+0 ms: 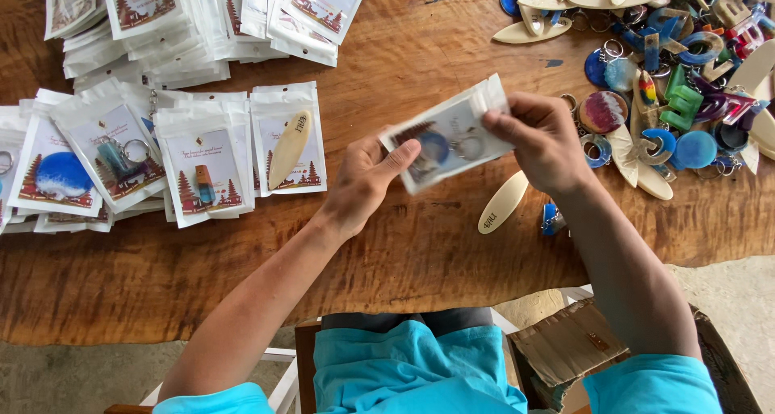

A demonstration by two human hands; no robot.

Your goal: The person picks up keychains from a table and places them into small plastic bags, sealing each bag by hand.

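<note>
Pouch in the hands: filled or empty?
Filled. The clear pouch held by the left hand and right hand shows a round blue keychain inside.

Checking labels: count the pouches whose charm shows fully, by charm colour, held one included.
Blue round charm: 2, one inside the held pouch
Teal charm: 1
Brown-and-blue charm: 1
Cream oval charm: 1
Total: 5

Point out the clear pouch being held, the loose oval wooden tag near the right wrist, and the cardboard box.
clear pouch (449, 133): head view, on its front face over the blue keychain.
oval wooden tag (502, 203): head view, middle of the tag.
cardboard box (567, 346): head view, on its folded top flap.
</note>
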